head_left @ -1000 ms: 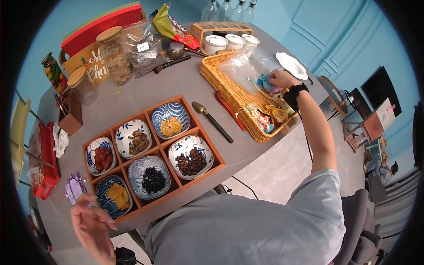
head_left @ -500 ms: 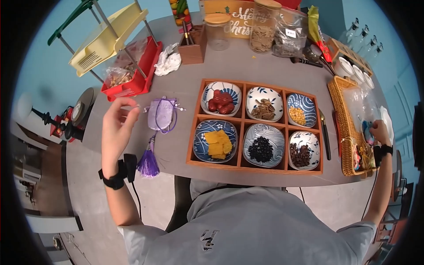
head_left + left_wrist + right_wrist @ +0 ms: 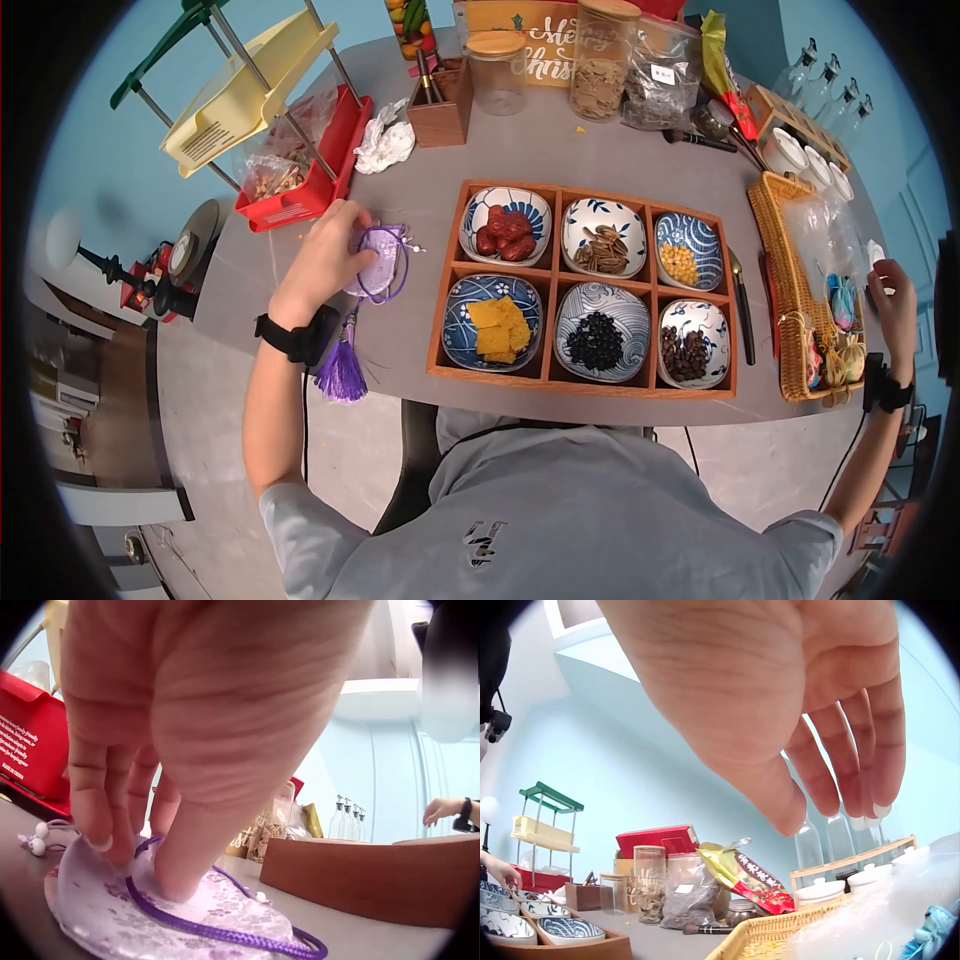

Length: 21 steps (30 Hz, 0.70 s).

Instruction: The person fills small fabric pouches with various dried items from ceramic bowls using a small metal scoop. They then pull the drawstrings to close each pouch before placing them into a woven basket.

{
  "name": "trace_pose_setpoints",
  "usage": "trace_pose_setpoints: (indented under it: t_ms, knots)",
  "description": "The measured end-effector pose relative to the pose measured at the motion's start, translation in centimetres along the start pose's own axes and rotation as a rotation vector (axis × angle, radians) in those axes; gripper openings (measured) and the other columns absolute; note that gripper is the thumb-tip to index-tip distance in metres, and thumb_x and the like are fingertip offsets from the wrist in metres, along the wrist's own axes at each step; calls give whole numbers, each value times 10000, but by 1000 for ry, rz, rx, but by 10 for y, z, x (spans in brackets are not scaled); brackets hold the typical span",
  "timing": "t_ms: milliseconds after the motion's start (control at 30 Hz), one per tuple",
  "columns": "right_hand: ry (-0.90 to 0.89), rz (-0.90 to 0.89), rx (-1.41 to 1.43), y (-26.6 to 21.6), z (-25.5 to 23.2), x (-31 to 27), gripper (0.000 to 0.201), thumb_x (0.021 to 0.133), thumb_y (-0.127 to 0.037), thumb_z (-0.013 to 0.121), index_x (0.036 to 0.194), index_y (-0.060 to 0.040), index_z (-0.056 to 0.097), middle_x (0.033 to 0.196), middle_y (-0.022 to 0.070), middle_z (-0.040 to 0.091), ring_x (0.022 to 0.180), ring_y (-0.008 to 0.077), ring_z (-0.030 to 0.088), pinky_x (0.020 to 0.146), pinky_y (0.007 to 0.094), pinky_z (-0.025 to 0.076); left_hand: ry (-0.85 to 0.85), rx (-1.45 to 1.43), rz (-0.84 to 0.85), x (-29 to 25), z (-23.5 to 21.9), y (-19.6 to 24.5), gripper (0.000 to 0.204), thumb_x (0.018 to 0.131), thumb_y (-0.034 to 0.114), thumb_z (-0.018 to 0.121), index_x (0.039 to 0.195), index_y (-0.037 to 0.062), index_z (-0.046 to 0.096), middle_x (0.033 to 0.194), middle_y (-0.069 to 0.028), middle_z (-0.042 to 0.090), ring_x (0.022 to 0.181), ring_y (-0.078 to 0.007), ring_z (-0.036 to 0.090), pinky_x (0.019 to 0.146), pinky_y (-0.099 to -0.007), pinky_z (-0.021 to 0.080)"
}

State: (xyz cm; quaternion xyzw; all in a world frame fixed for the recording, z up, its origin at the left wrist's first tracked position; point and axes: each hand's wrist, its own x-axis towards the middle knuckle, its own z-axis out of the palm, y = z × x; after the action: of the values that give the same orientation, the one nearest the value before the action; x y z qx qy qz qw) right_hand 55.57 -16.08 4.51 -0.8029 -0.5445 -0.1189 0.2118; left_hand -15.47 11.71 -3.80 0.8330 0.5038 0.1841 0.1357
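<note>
My left hand [image 3: 325, 255] is over a pale purple floral pouch [image 3: 225, 915] on the table, left of the wooden box. Thumb and fingers pinch the pouch near its top, beside the purple cord [image 3: 180, 922]; a purple tassel [image 3: 342, 372] hangs toward the table edge. At the far right, my right hand [image 3: 893, 305] hovers beside the wicker basket [image 3: 772, 215], fingers loosely extended and holding nothing. A small blue pouch [image 3: 841, 300] lies in that basket with clear plastic bags [image 3: 810, 235] and other small pouches.
A divided wooden box [image 3: 548, 290] holds patterned bowls of red dates, yellow pieces, black beans, corn and brown beans. A spoon [image 3: 741, 305] lies between box and basket. At the left stands a tiered rack [image 3: 245, 85]; jars [image 3: 603, 60] line the back, with glass bottles [image 3: 845, 100] farther right.
The head view has swung left. My left hand has come from beside the pouch onto it. My right hand has left the blue pouch in the basket and moved right, its fingers straighter.
</note>
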Motion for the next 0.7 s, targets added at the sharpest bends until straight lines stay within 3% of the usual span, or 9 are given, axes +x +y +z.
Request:
trace_pose_setpoints:
  t_ms: [200,500,700]
  knots:
    - [-15,-17,62,-59,16,-12,221,945,-99,686,1091,66,669,939,110,697,835,174,658,750,324,522,72,-17,41,-9,2,4,380,745,-40,775,1044,25,550,992,-133,589,826,-310,646,751,-417,525]
    - [7,-104,82,-139,2,-22,180,913,-45,694,1071,36,664,977,88,680,888,172,645,728,297,489,170,-41,167,-22,-10,8,246,763,-85,748,956,-9,617,958,-111,571,780,-259,619,710,-359,508]
    - [-70,-352,271,-226,-13,-45,196,872,6,695,1064,27,663,987,99,683,887,188,644,724,298,485,264,-30,362,-62,-58,80,241,760,-91,732,963,-9,631,1019,-98,639,854,-251,649,720,-330,515]
